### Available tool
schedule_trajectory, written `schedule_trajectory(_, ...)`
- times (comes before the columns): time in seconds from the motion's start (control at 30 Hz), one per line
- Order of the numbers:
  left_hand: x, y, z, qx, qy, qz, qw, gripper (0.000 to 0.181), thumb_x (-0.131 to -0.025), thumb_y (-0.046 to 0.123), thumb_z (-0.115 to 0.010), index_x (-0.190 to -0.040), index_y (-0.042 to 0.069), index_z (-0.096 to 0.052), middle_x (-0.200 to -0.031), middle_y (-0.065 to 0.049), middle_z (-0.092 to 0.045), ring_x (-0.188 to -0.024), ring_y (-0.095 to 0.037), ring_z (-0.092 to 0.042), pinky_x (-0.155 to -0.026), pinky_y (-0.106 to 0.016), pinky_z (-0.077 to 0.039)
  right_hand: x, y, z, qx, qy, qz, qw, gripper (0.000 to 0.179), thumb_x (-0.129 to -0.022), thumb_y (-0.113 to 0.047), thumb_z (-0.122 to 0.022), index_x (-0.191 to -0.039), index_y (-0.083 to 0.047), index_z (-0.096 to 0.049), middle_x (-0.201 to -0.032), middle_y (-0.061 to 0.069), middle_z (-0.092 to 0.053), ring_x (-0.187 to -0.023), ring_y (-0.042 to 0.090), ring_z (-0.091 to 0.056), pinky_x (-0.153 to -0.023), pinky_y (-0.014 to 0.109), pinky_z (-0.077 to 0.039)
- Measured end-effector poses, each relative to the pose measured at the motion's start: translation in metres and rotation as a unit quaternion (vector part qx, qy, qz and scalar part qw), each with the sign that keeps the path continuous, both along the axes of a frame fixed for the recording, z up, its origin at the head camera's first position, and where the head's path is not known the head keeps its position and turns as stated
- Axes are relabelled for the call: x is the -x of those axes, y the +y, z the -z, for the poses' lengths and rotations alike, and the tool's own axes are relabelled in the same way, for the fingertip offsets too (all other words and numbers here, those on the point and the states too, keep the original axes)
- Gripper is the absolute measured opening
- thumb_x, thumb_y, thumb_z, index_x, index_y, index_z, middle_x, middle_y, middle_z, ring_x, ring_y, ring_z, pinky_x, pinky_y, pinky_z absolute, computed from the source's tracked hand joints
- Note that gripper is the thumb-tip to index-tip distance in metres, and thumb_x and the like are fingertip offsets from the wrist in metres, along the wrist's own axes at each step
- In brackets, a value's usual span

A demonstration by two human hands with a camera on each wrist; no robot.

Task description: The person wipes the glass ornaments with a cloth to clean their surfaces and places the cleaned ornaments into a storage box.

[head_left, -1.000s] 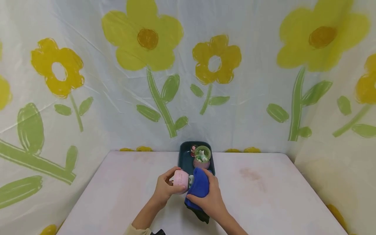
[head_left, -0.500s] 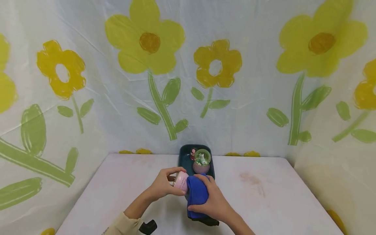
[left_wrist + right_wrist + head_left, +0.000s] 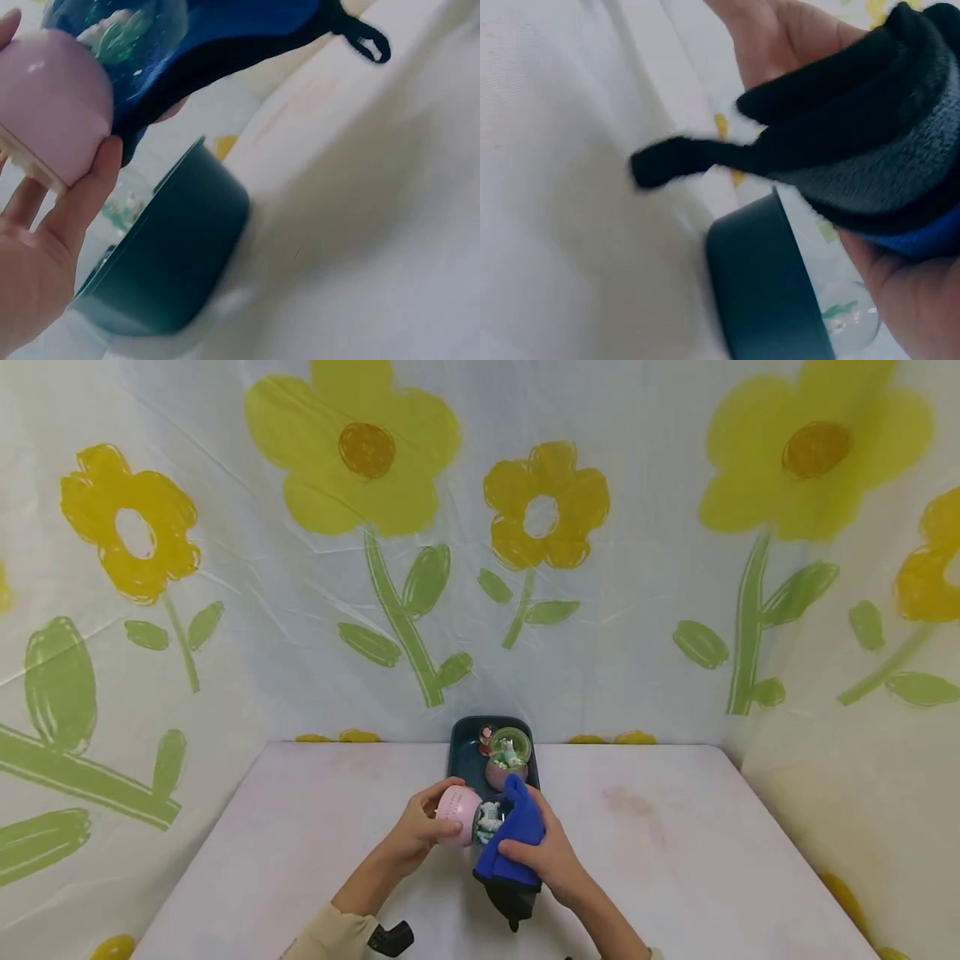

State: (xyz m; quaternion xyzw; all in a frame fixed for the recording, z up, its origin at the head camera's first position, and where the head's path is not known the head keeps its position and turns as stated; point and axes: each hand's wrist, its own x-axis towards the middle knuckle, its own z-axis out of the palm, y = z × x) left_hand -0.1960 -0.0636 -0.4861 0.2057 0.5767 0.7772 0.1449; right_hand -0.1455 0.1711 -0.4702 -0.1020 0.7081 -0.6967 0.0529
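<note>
A snow globe (image 3: 459, 815) with a pink base and a clear dome is held on its side above the table. My left hand (image 3: 415, 833) grips the pink base, thumb in front and fingers behind. Inside the dome, a pale white-and-green figure shows in the head view. My right hand (image 3: 553, 853) holds a folded blue cloth (image 3: 522, 837) with a dark edge and a hanging loop, its thumb lying across the front. The cloth covers the dome's right side. In the left wrist view the blue cloth (image 3: 240, 19) lies behind the dome (image 3: 142, 45).
A dark teal tray (image 3: 467, 767) stands just beyond my hands, near the wall. In it is another snow globe (image 3: 507, 770) with a pink base, beside a small reddish round item (image 3: 487, 739). A flower-printed curtain (image 3: 630, 677) hangs behind the white table (image 3: 645, 877).
Half a second ago the cloth hid the dome; now the figure inside shows on its left. The pink base has turned in my left hand, and the cloth's lower corner hangs down more.
</note>
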Motion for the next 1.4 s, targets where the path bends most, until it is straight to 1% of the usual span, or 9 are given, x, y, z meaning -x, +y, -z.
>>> schedule_trajectory(0.2, -0.004, 0.017, 0.013, -0.036, -0.063, -0.060, 0.9955, 0.060, -0.082, 0.003, -0.072, -0.137, 0.007, -0.047, -0.128, -0.015, -0.049, -0.109, -0.028, -0.052, -0.086, -0.039, -0.052, -0.004, -0.008, 0.008, 0.008, -0.010, 0.088, 0.9960, 0.087, -0.084, -0.030, -0.074, -0.151, -0.018, -0.021, -0.141, 0.020, -0.038, -0.121, 0.042, -0.045, -0.090, 0.054, -0.047)
schedule_trajectory(0.3, -0.002, 0.023, 0.017, -0.025, -0.057, -0.094, 0.9936, 0.061, -0.083, 0.007, -0.074, -0.138, 0.008, -0.048, -0.129, -0.015, -0.050, -0.108, -0.027, -0.053, -0.083, -0.037, -0.053, 0.000, -0.013, 0.011, -0.009, 0.002, 0.125, 0.9921, 0.085, -0.083, -0.033, -0.076, -0.150, -0.022, -0.023, -0.140, 0.018, -0.040, -0.120, 0.041, -0.046, -0.090, 0.054, -0.048)
schedule_trajectory(0.43, -0.002, 0.020, 0.022, 0.027, -0.017, -0.127, 0.9914, 0.065, -0.079, 0.008, -0.080, -0.137, 0.007, -0.050, -0.130, -0.015, -0.052, -0.101, -0.026, -0.054, -0.077, -0.034, -0.053, 0.002, -0.017, 0.017, -0.069, 0.028, 0.138, 0.9876, 0.088, -0.079, -0.036, -0.080, -0.148, -0.024, -0.026, -0.137, 0.017, -0.043, -0.117, 0.039, -0.049, -0.087, 0.052, -0.050)
schedule_trajectory(0.63, -0.011, 0.003, 0.013, 0.107, 0.052, -0.104, 0.9874, 0.067, -0.071, 0.002, -0.084, -0.131, 0.006, -0.055, -0.131, -0.018, -0.052, -0.092, -0.031, -0.063, -0.073, -0.037, -0.056, -0.006, -0.019, 0.018, -0.215, 0.080, 0.096, 0.9685, 0.099, -0.068, -0.049, -0.085, -0.148, -0.024, -0.031, -0.133, 0.017, -0.042, -0.112, 0.037, -0.051, -0.081, 0.052, -0.051)
schedule_trajectory(0.83, -0.017, -0.008, -0.013, 0.187, 0.116, -0.046, 0.9744, 0.063, -0.066, 0.005, -0.086, -0.124, 0.011, -0.061, -0.120, -0.012, -0.060, -0.086, -0.028, -0.063, -0.064, -0.035, -0.056, -0.008, -0.009, 0.012, -0.290, 0.121, -0.020, 0.9492, 0.094, -0.066, -0.058, -0.082, -0.144, -0.040, -0.033, -0.133, 0.012, -0.041, -0.109, 0.035, -0.051, -0.077, 0.051, -0.052)
schedule_trajectory(0.9, -0.022, -0.010, -0.022, 0.195, 0.122, -0.025, 0.9729, 0.062, -0.065, 0.004, -0.086, -0.122, 0.009, -0.062, -0.116, -0.012, -0.062, -0.085, -0.029, -0.063, -0.063, -0.036, -0.056, -0.008, -0.005, 0.012, -0.285, 0.129, -0.061, 0.9480, 0.092, -0.067, -0.056, -0.083, -0.144, -0.041, -0.034, -0.133, 0.009, -0.042, -0.110, 0.033, -0.050, -0.077, 0.049, -0.051)
schedule_trajectory(1.0, -0.021, -0.013, -0.021, 0.179, 0.121, 0.003, 0.9765, 0.061, -0.066, 0.004, -0.086, -0.122, 0.005, -0.061, -0.112, -0.011, -0.064, -0.084, -0.029, -0.064, -0.064, -0.036, -0.055, -0.006, 0.000, 0.013, -0.240, 0.113, -0.100, 0.9589, 0.089, -0.071, -0.047, -0.084, -0.144, -0.040, -0.035, -0.135, 0.007, -0.044, -0.112, 0.031, -0.049, -0.079, 0.046, -0.050)
schedule_trajectory(1.2, -0.002, -0.023, -0.001, 0.137, 0.097, 0.030, 0.9854, 0.058, -0.072, 0.009, -0.083, -0.124, 0.004, -0.059, -0.118, -0.012, -0.062, -0.095, -0.031, -0.058, -0.077, -0.040, -0.052, 0.002, -0.002, 0.016, -0.141, 0.030, -0.128, 0.9811, 0.084, -0.077, -0.036, -0.081, -0.146, -0.031, -0.034, -0.133, 0.014, -0.047, -0.110, 0.034, -0.052, -0.081, 0.048, -0.051)
schedule_trajectory(1.4, 0.004, -0.027, 0.017, 0.035, 0.052, 0.051, 0.9967, 0.061, -0.074, 0.009, -0.081, -0.128, -0.001, -0.054, -0.121, -0.011, -0.060, -0.103, -0.024, -0.055, -0.080, -0.033, -0.053, 0.000, -0.009, 0.021, -0.025, -0.027, -0.105, 0.9938, 0.085, -0.083, -0.036, -0.073, -0.151, -0.020, -0.024, -0.135, 0.019, -0.043, -0.113, 0.035, -0.051, -0.087, 0.049, -0.049)
